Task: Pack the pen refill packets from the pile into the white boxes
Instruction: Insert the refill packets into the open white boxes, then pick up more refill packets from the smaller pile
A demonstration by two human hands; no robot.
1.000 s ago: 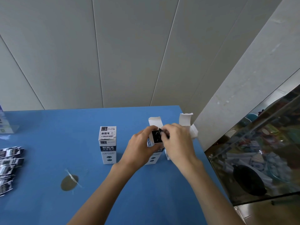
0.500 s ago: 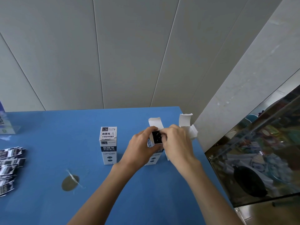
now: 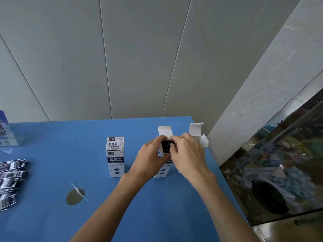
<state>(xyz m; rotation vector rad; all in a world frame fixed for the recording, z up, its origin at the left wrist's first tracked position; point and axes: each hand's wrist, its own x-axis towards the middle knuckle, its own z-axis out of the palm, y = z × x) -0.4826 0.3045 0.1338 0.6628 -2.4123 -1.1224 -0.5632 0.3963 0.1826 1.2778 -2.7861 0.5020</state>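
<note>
Packets [image 3: 10,179] still to pack lie in a pile at the left edge of the blue table [image 3: 52,215], well apart from the hands. The left hand [image 3: 150,159] curls round the middle white box [image 3: 161,170] and holds it steady, top flap up. The right hand [image 3: 187,156] pinches something dark at the box's mouth, probably packets going in. I think they are light, thin and bendy, maybe slippery, so hold them by the sides. The card box looks easy to squash, so squeeze gently.

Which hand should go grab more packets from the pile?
Probably the left hand: the packet pile lies at the table's left edge, on its side. The right hand is farther.
</note>
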